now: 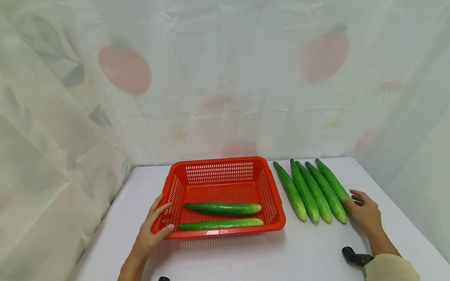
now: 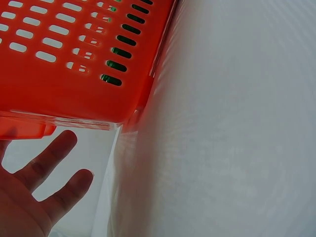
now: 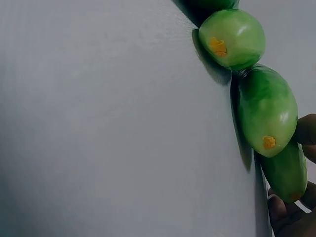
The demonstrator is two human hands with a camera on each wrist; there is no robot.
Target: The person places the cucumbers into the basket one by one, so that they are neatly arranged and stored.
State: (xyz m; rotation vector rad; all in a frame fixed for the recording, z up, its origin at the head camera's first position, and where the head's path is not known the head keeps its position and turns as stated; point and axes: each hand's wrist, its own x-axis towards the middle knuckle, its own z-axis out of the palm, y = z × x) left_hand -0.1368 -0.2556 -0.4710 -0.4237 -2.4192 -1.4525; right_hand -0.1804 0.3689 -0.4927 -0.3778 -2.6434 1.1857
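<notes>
My left hand [image 1: 149, 230] rests at the left front corner of a red plastic basket [image 1: 225, 233], fingers spread and fairly straight along its rim. In the left wrist view, two extended fingers [image 2: 47, 163] show beneath the rim. Two cucumbers lie crosswise in the basket: one in the middle [image 1: 222, 208], one along the front wall [image 1: 220, 224]. On the right, my right hand [image 1: 366, 212] holds the near end of the rightmost cucumber [image 1: 332, 179], the thumb on one side and fingers on the other. That cucumber's end [image 3: 285, 175] shows between them in the right wrist view.
Several more cucumbers [image 1: 313, 191] lie side by side on the white table [image 1: 309, 253], between the basket and my right hand. A fruit-patterned curtain [image 1: 225, 78] stands behind the table. A black strap piece [image 1: 356, 257] sits by my right wrist.
</notes>
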